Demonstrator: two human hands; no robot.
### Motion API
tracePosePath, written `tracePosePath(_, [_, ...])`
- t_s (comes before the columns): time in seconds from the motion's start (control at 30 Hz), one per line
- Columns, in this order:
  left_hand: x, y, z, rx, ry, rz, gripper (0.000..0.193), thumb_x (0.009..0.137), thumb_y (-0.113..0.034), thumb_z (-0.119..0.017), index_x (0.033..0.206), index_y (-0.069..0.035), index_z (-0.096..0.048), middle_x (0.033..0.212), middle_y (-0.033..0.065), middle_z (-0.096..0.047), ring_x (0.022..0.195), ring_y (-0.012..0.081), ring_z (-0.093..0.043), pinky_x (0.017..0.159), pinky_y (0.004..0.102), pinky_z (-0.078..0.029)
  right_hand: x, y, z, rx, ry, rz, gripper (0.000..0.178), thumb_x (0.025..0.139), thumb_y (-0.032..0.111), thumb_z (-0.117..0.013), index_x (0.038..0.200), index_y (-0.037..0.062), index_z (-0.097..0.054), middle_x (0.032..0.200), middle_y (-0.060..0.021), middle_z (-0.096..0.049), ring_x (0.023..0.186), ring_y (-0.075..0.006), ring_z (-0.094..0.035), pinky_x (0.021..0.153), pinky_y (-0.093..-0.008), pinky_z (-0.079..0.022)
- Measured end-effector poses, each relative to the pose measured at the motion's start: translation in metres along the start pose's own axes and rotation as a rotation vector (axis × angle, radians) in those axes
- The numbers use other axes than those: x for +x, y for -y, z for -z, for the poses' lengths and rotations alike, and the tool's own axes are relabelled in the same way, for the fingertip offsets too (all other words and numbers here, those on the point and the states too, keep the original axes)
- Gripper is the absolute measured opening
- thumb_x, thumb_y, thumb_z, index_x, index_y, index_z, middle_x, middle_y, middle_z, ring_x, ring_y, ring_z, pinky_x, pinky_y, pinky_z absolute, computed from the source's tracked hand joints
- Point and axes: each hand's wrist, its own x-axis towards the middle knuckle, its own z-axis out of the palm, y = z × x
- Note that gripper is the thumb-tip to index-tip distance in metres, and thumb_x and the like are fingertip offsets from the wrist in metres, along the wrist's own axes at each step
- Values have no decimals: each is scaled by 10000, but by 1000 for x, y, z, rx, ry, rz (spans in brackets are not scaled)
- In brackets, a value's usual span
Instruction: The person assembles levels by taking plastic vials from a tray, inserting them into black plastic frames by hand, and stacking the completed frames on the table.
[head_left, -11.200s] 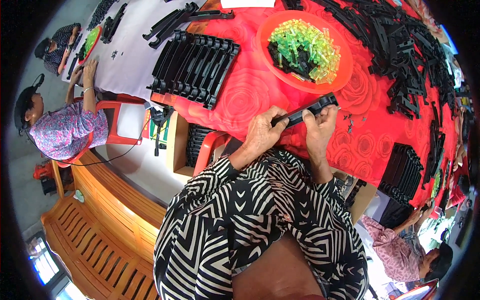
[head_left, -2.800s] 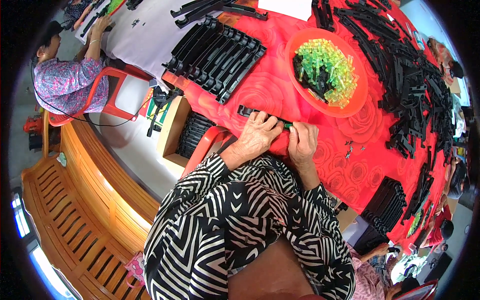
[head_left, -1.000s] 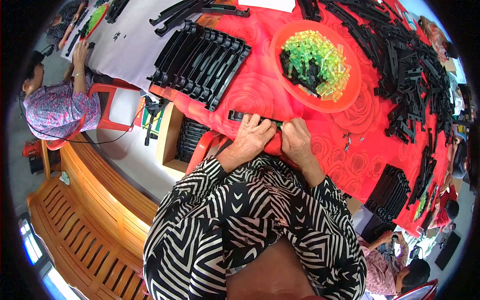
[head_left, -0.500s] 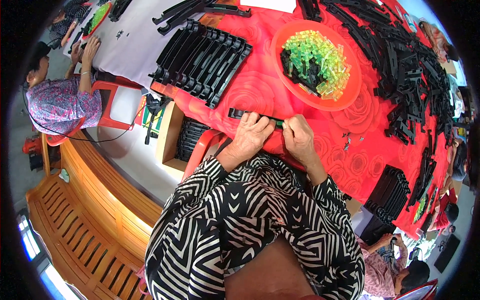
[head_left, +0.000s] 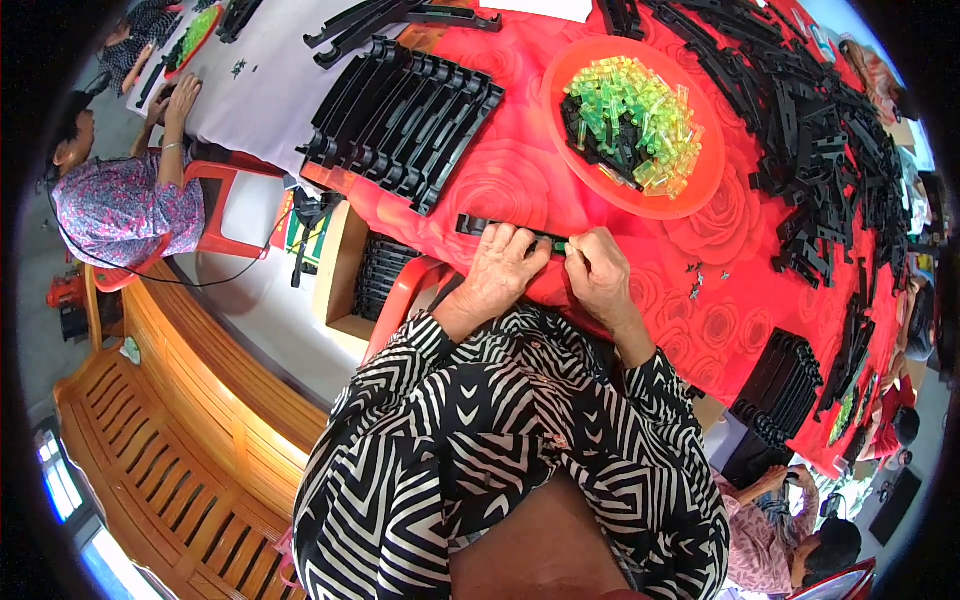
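At the near edge of the red table, my left hand (head_left: 505,262) is closed over a long black plastic part (head_left: 480,227), whose left end sticks out past the fingers. My right hand (head_left: 600,270) is closed at the part's other end, its thumb and fingertips pressed together there. Between the two hands a bit of green shows on the part. What the right fingertips pinch, if anything besides the part, is hidden. A red-orange basin (head_left: 706,190) beyond my right hand holds small clear yellow-green tubes and small black pieces.
Finished-looking rows of black parts (head_left: 405,120) lie beyond my left hand. Loose black parts (head_left: 820,150) heap along the right. Tiny dark bits (head_left: 695,283) lie right of my hand. A wooden bench (head_left: 170,450) stands left; co-workers sit at left (head_left: 130,205) and lower right (head_left: 765,530).
My hands and the black part stay almost in place, with only a very slight shift of the right hand. The co-worker at left has moved the head and hands a little.
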Motion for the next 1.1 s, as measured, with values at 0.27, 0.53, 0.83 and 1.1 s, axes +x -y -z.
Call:
tracePosePath(0.27, [2,-2,2,-6,43,21,367,719,-116,-619,1084,-75,-641,941,75,-506,897,256,-490,767,377,-395,3,-1,1,-13,52,7,102,777,-39,-593,830,2,-516,754,-164,-514,714,-365,-523,646,-436,-438])
tracePosePath(0.53, [0,3,-6,-5,5,-31,348,756,-169,-560,1079,-51,-613,917,72,-473,864,245,-468,766,376,-379,0,-3,-2,-120,97,62,120,719,-29,-576,803,19,-505,758,-151,-472,743,-357,-497,668,-440,-421])
tracePosePath(0.83, [4,-2,-1,-22,-8,4,326,760,-155,-552,1056,-37,-621,888,52,-479,831,228,-464,745,353,-377,3,-4,2,-123,88,132,90,783,-55,-601,811,-9,-530,733,-151,-495,683,-344,-511,607,-419,-419])
tracePosePath(1.1, [4,0,3,-13,33,2,290,763,-161,-553,1026,-61,-620,890,37,-486,833,221,-466,744,348,-378,4,1,-2,-38,-18,12,96,796,-59,-588,824,-3,-516,746,-159,-510,690,-350,-524,613,-421,-439])
